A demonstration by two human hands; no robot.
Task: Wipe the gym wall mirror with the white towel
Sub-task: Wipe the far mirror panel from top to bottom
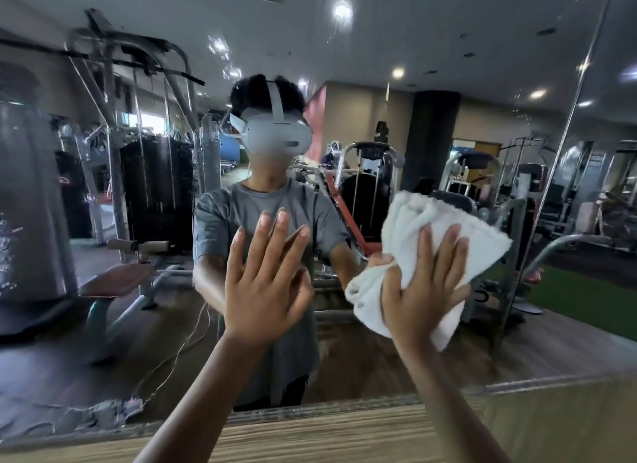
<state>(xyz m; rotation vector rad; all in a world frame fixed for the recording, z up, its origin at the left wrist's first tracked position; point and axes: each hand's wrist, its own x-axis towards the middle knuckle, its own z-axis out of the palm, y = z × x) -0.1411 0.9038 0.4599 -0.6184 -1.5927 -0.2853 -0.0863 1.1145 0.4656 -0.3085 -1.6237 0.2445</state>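
"Mirror (103,204) first: where is it?"
"It fills nearly the whole frame, reflecting gym machines (155,179), above a wooden ledge (344,435) along the bottom edge."
"And the white towel (431,217)?"
"Bunched against the glass, right of centre."
"Hands?"
"The right hand (427,286) presses it with straight, spread fingers. The left hand (265,286), at centre, is flat towards the glass with its fingers open, holding nothing. I cannot tell whether it touches."

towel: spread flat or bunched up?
Bunched. The white towel shows thick folds and rumpled lumps under the flat right hand pressing it on the mirror.
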